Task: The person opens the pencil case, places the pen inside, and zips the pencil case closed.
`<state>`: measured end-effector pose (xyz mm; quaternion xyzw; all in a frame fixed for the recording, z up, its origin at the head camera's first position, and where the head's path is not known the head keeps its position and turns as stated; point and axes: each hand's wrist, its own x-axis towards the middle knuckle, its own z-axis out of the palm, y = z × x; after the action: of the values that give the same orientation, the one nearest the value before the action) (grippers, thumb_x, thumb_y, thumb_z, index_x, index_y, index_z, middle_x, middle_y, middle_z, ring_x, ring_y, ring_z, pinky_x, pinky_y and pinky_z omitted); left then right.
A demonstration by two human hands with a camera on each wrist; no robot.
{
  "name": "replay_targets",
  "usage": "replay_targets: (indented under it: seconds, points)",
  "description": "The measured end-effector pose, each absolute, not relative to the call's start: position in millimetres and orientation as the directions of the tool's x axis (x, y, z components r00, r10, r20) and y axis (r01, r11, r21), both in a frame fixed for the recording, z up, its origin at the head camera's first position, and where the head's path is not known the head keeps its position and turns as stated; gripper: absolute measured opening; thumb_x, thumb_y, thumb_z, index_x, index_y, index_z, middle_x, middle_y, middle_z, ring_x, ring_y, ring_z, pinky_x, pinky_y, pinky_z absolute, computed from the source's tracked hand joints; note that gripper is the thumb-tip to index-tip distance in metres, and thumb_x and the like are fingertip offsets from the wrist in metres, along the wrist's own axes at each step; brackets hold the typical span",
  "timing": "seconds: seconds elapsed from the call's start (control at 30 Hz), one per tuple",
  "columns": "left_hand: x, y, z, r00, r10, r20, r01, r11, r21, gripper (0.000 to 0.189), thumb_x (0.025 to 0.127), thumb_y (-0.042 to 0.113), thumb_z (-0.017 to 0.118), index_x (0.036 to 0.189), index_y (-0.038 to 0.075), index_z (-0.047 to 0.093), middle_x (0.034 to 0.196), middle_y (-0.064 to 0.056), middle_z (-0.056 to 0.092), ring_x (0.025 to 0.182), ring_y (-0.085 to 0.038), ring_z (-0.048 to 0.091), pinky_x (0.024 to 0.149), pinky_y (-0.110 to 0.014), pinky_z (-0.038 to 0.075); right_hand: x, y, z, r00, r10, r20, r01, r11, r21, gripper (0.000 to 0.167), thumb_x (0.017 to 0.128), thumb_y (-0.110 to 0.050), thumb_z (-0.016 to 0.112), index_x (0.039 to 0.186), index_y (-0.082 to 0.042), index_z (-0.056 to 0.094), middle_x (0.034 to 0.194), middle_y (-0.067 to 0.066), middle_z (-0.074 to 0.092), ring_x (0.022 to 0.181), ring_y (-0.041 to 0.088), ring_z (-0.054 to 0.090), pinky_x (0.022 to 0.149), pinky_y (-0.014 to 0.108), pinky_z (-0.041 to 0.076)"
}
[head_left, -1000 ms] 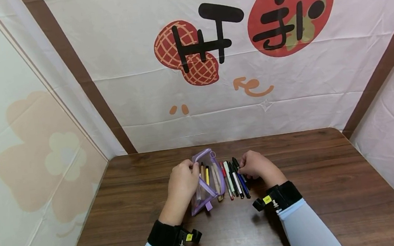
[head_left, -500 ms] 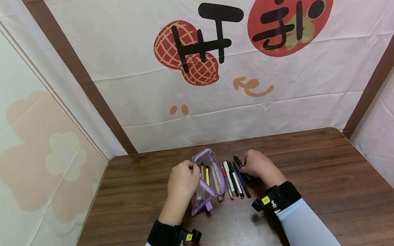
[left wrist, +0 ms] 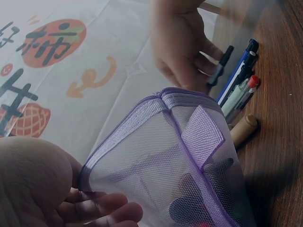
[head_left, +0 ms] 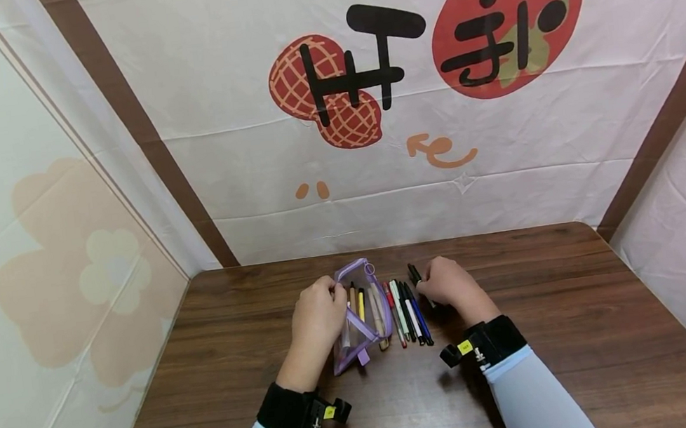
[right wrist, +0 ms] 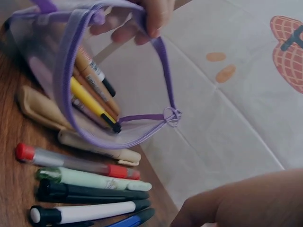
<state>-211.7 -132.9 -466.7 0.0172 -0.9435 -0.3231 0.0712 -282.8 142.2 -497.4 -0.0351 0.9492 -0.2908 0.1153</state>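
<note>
My left hand point(head_left: 318, 313) pinches the rim of a see-through mesh pencil case point(right wrist: 66, 75) with purple trim, holding its mouth open. Inside it lie a yellow marker point(right wrist: 90, 100), brown pens point(right wrist: 97, 87) and other pens. To the right, my right hand point(head_left: 450, 283) pinches a black pen point(head_left: 414, 274), whose lower part the fingers hide. Between the hands runs a row of pens on the table: a red-capped pen point(right wrist: 78, 161), a light green pen point(right wrist: 94, 178), a black one point(right wrist: 90, 194), a white one with black ends point(right wrist: 94, 212) and a blue one point(right wrist: 135, 218).
A beige marker point(right wrist: 102, 146) lies against the case's near side. The brown wooden table point(head_left: 553, 331) ends at a white printed cloth point(head_left: 237, 176) behind, and a pale cloth panel point(head_left: 39, 277) stands at the left.
My right hand has shifted slightly right and away, drawing the black pen off from the row, so a gap shows beside the blue pen. My left hand and the case stay put.
</note>
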Motion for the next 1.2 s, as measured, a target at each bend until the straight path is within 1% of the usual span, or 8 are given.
replay_targets:
  seconds: [0.13,0.27,0.33,0.43,0.63,0.77,0.93,1.2]
  points:
    - [-212.2,-133.3,-467.0,-0.99,-0.083,0.113,0.0,0.805,0.594,0.03,0.116,0.026,0.057,0.118,0.004,0.077,0.088,-0.009,0.074,0.064,-0.021,0.061,0.057,-0.034,0.046,-282.3,143.3,-493.1,-0.982,-0.141,-0.129,-0.019,0.744,-0.668,0.033,0.105,-0.021,0.068,0.074,-0.013,0.061,0.065,-0.002,0.052,0.061,0.016,0.048,0.062,0.032,0.042]
    - [-212.3,-133.9,-467.2,-0.991,-0.084,0.101,-0.009,0.809,0.587,0.031,0.117,0.026,0.056,0.123,0.002,0.076,0.093,-0.011,0.076,0.066,-0.022,0.063,0.059,-0.036,0.049,-280.0,139.0,-486.9,-0.98,-0.154,-0.128,0.001,0.635,-0.772,0.022,0.108,-0.023,0.068,0.096,-0.007,0.077,0.081,0.004,0.073,0.072,0.016,0.068,0.068,0.031,0.055]
    - [-212.3,-134.2,-467.1,-0.991,-0.087,0.104,-0.01,0.811,0.585,0.032,0.117,0.025,0.055,0.123,0.001,0.075,0.094,-0.013,0.077,0.067,-0.022,0.064,0.059,-0.037,0.051,-278.7,134.8,-484.0,-0.976,-0.166,-0.138,0.019,0.571,-0.821,0.022,0.108,-0.022,0.068,0.108,-0.004,0.08,0.091,0.01,0.079,0.078,0.018,0.073,0.072,0.031,0.06]
    - [-212.2,-134.5,-466.8,-0.99,-0.09,0.113,-0.007,0.812,0.584,0.032,0.117,0.025,0.055,0.122,0.0,0.075,0.093,-0.014,0.077,0.067,-0.023,0.065,0.059,-0.038,0.052,-276.6,126.4,-481.7,-0.969,-0.2,-0.142,0.029,0.483,-0.875,0.024,0.108,-0.02,0.069,0.116,0.0,0.079,0.098,0.013,0.081,0.082,0.02,0.077,0.076,0.035,0.065]
    - [-211.9,-135.0,-466.0,-0.99,-0.091,0.108,-0.01,0.808,0.589,0.031,0.117,0.026,0.055,0.119,0.001,0.074,0.086,-0.011,0.073,0.064,-0.023,0.063,0.057,-0.035,0.048,-271.5,106.5,-485.2,-0.959,-0.252,-0.131,0.036,0.351,-0.936,0.02,0.108,-0.017,0.071,0.115,0.001,0.079,0.106,0.014,0.084,0.089,0.028,0.083,0.085,0.046,0.07]
    - [-211.7,-135.2,-465.2,-0.99,-0.091,0.111,-0.009,0.808,0.589,0.031,0.117,0.026,0.055,0.117,0.002,0.074,0.085,-0.01,0.072,0.065,-0.023,0.063,0.057,-0.035,0.049,-267.6,91.3,-488.6,-0.955,-0.265,-0.136,0.066,0.256,-0.964,0.015,0.107,-0.01,0.073,0.113,0.003,0.077,0.109,0.019,0.085,0.086,0.027,0.084,0.085,0.048,0.071]
    - [-212.0,-135.1,-465.8,-0.988,-0.095,0.124,-0.005,0.815,0.579,0.029,0.116,0.027,0.057,0.114,0.004,0.074,0.087,-0.011,0.074,0.068,-0.025,0.065,0.06,-0.04,0.052,-261.2,71.4,-493.6,-0.947,-0.276,-0.165,0.114,0.192,-0.975,0.011,0.106,-0.006,0.073,0.11,0.004,0.076,0.112,0.024,0.085,0.081,0.021,0.083,0.081,0.045,0.071]
    - [-213.8,-134.9,-467.2,-0.992,-0.087,0.089,-0.018,0.809,0.587,0.028,0.116,0.026,0.055,0.113,0.004,0.071,0.09,-0.013,0.073,0.071,-0.028,0.065,0.063,-0.042,0.052,-250.9,51.0,-505.8,-0.922,-0.332,-0.198,0.138,0.197,-0.971,0.014,0.106,-0.01,0.078,0.108,0.003,0.08,0.097,0.014,0.086,0.075,0.015,0.081,0.072,0.035,0.069]
